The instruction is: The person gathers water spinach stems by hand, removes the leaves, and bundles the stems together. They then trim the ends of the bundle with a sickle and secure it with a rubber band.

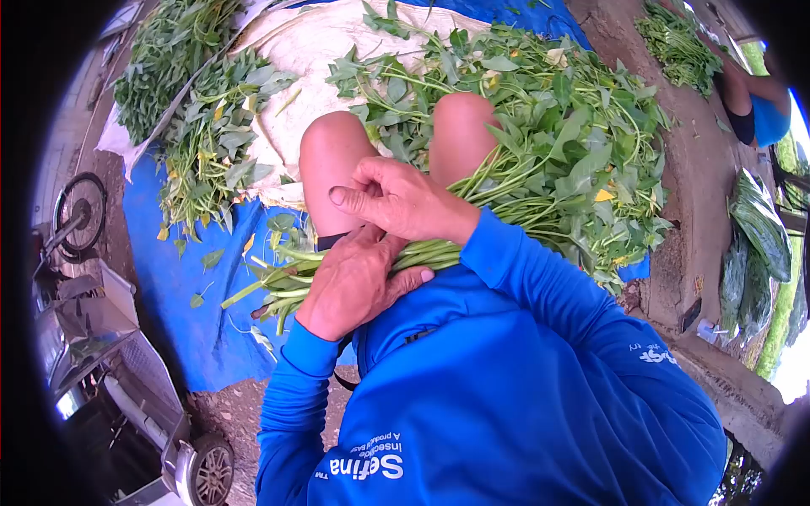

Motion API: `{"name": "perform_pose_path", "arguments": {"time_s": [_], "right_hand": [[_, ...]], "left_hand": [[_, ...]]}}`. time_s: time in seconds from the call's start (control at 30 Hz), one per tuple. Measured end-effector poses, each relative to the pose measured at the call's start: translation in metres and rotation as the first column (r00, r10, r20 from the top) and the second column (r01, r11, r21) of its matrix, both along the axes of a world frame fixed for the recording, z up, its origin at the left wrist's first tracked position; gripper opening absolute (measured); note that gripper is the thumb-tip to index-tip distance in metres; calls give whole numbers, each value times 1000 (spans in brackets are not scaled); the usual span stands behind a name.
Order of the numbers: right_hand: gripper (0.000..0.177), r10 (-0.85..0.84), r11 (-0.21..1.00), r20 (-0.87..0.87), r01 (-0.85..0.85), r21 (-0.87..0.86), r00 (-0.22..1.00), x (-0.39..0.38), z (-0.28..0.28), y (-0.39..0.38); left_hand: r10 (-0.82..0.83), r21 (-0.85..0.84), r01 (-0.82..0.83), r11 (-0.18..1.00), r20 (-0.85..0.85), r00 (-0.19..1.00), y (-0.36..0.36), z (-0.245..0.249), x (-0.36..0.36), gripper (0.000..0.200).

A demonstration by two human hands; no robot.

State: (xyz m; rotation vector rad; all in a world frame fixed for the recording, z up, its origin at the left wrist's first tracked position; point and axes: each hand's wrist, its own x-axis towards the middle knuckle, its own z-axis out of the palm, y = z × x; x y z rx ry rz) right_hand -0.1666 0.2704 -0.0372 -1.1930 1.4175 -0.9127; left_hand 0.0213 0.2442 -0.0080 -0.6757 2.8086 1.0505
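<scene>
A bundle of long-stemmed leafy greens [527, 181], which looks like water spinach, lies across my lap with its cut stem ends to the left and its leaves to the right. My left hand [346, 282] is wrapped around the stems near their cut ends, thumb along the near side. Just above it, my right hand [409, 202] is raised over the stems, fingers curled in and thumb pointing left. Whatever those curled fingers hold, if anything, is too small or hidden to make out.
Loose greens [607, 118] cover a pale sack [295, 51] on a blue tarp [160, 278]. More greens [177, 67] are heaped at the upper left. A parked vehicle [110, 371] stands on the left. Wrapped green bundles [755, 228] and another person [764, 101] are at right.
</scene>
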Motion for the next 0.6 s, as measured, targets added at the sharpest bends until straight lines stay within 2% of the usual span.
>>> {"name": "perform_pose_path", "arguments": {"time_s": [0.03,0.07,0.1,0.17,0.27,0.37,0.4,0.5,0.53,0.57,0.6], "right_hand": [[57,135,988,-63,-139,-65,989,7,-2,4],[61,257,952,-141,-275,-136,956,3,-2,10],[65,325,917,-274,-372,-143,905,6,-3,12],[74,401,835,-534,-537,-121,744,12,-2,20],[74,493,830,-482,-557,12,724,16,4,15],[76,512,813,-497,-582,18,700,20,9,16],[76,501,818,-504,-576,9,703,20,10,16],[76,468,837,-528,-547,8,709,17,19,19],[77,468,842,-532,-538,26,706,15,25,21],[78,468,847,-536,-529,45,703,13,29,21],[76,393,874,-567,-485,-14,724,10,33,20]], "left_hand": [[93,37,-98,995,114,989,-2,12,19,63],[164,-93,-162,982,11,986,-4,23,35,72],[205,-306,-179,935,54,977,1,9,64,83],[186,-470,-151,870,28,982,14,-6,81,83],[245,-248,-236,940,8,969,3,-19,84,79],[251,-89,-245,965,62,966,-7,-36,89,74],[195,-116,-197,974,-24,981,-15,-34,88,69],[9,-165,7,986,94,996,-47,2,77,64],[-26,-196,71,978,225,974,-52,21,66,61],[-41,-272,100,957,217,975,-57,35,58,61],[-57,-347,129,929,210,976,-64,45,51,62]]}}
